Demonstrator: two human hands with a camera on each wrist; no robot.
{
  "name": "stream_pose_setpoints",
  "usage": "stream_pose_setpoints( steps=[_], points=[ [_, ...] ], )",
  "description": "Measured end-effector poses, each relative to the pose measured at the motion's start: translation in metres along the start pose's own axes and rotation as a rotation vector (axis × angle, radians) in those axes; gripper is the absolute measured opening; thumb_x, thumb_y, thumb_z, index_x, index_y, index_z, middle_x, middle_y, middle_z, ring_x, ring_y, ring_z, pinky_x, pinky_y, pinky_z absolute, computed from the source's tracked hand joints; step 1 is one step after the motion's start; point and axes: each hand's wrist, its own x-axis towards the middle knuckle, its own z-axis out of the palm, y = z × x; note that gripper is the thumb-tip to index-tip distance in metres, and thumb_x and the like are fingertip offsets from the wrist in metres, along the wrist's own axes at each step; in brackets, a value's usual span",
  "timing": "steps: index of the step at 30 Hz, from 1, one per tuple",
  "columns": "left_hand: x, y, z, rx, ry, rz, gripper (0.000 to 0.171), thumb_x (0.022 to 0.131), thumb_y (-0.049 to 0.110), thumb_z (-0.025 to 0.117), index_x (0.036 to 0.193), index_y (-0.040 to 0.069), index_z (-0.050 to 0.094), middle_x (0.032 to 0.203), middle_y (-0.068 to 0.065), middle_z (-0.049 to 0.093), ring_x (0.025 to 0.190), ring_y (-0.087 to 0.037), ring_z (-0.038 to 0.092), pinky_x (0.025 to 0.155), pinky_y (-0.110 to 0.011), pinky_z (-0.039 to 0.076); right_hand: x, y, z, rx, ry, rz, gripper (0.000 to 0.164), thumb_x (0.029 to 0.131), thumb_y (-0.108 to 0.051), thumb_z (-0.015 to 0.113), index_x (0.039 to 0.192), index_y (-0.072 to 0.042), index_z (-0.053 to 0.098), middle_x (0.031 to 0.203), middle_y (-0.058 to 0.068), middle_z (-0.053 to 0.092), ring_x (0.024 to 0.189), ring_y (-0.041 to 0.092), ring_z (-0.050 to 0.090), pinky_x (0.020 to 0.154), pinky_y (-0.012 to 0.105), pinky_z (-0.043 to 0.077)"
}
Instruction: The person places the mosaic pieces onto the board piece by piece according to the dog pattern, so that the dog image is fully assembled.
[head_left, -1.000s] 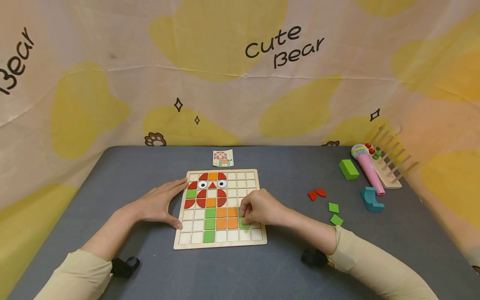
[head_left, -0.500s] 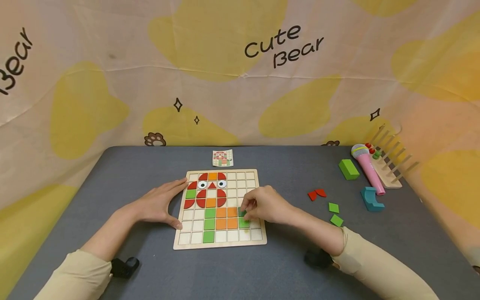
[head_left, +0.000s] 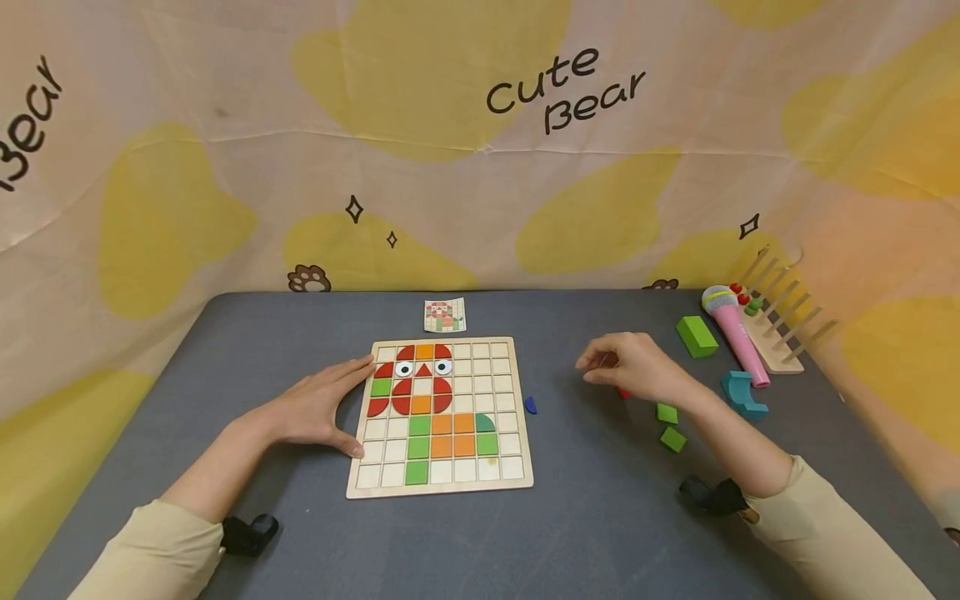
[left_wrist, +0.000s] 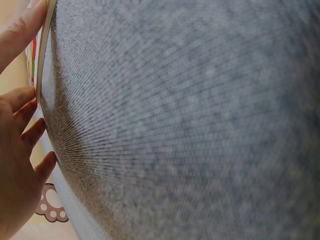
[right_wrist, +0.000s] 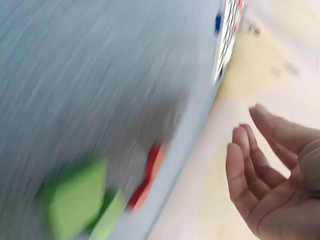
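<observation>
My left hand (head_left: 311,410) rests at the left edge of a wooden grid board (head_left: 440,492), its spread fingers and thumb touching the rim. Red, orange and green pieces and two eye tiles sit in the board's cells. A teal quarter-round piece (head_left: 485,422) lies in the cell above a green square (head_left: 487,444). Over the table to the right hovers my right hand (head_left: 633,365), fingers loosely bent and holding nothing in the right wrist view. Red pieces (right_wrist: 146,177) lie below it, mostly hidden by the hand in the head view. Beside them are two green squares (head_left: 673,439).
A blue rounded piece (head_left: 531,405) lies just off the board's right edge. Behind the board is a small pattern card (head_left: 445,316). Toward the right stand a green block (head_left: 697,337), a teal curved block (head_left: 744,395), a pink microphone (head_left: 738,342) and a pegged wooden rack (head_left: 786,363).
My right hand has let go of the teal quarter-round piece in its cell and moved right, toward the loose pieces. The blue piece has come into sight. My left hand has stayed still.
</observation>
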Motion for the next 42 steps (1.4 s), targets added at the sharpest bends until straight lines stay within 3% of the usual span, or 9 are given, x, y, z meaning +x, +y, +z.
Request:
stream_pose_setpoints(
  steps=[6, 12, 18, 22, 32, 42],
  points=[
    [0.001, 0.000, 0.001, -0.004, -0.001, -0.004, 0.126, 0.059, 0.069, 0.082, 0.155, 0.007, 0.030, 0.163, -0.015, 0.027, 0.147, -0.046, 0.030, 0.107, -0.074, 0.031, -0.022, 0.041, -0.021, 0.029, -0.094, 0.000, 0.014, 0.088, -0.010, 0.073, 0.101, -0.014, 0.074, 0.095, 0.001, 0.075, 0.081, 0.005, 0.064, 0.069, 0.020, 0.052],
    [0.001, 0.000, 0.001, -0.005, -0.006, -0.006, 0.127, 0.058, 0.069, 0.083, 0.155, 0.007, 0.030, 0.164, -0.015, 0.027, 0.147, -0.047, 0.029, 0.107, -0.074, 0.032, -0.038, 0.063, -0.026, 0.139, -0.231, -0.003, 0.025, 0.086, 0.005, 0.066, 0.104, -0.011, 0.072, 0.094, 0.008, 0.070, 0.080, 0.005, 0.061, 0.068, 0.020, 0.053],
    [0.001, -0.002, 0.003, -0.007, -0.005, -0.017, 0.128, 0.057, 0.070, 0.082, 0.155, 0.008, 0.030, 0.164, -0.015, 0.026, 0.147, -0.047, 0.030, 0.107, -0.074, 0.031, -0.050, 0.073, -0.031, 0.126, -0.290, 0.026, 0.049, 0.072, 0.019, 0.056, 0.101, -0.016, 0.073, 0.093, 0.006, 0.061, 0.080, 0.011, 0.053, 0.063, 0.019, 0.047],
    [0.002, -0.003, 0.004, -0.005, 0.002, -0.013, 0.128, 0.056, 0.071, 0.082, 0.156, 0.009, 0.030, 0.164, -0.014, 0.026, 0.147, -0.046, 0.030, 0.106, -0.074, 0.032, -0.055, 0.077, -0.031, 0.100, -0.330, 0.046, 0.053, 0.066, 0.020, 0.058, 0.100, -0.018, 0.073, 0.090, 0.005, 0.055, 0.078, 0.009, 0.048, 0.061, 0.019, 0.044],
    [0.001, -0.003, 0.003, -0.001, 0.011, 0.004, 0.127, 0.057, 0.070, 0.082, 0.155, 0.008, 0.031, 0.163, -0.015, 0.028, 0.146, -0.046, 0.031, 0.106, -0.072, 0.034, -0.056, 0.083, -0.029, 0.099, -0.309, 0.036, 0.035, 0.067, 0.004, 0.078, 0.093, -0.018, 0.072, 0.091, 0.004, 0.055, 0.076, 0.008, 0.049, 0.061, 0.020, 0.045],
    [0.001, -0.002, 0.002, -0.005, 0.005, -0.006, 0.127, 0.057, 0.070, 0.082, 0.155, 0.009, 0.030, 0.164, -0.015, 0.027, 0.147, -0.045, 0.030, 0.107, -0.072, 0.032, -0.053, 0.080, -0.030, 0.041, -0.306, 0.035, 0.032, 0.068, 0.003, 0.079, 0.089, -0.015, 0.063, 0.091, 0.003, 0.057, 0.067, 0.003, 0.050, 0.058, 0.021, 0.045]
  ],
)
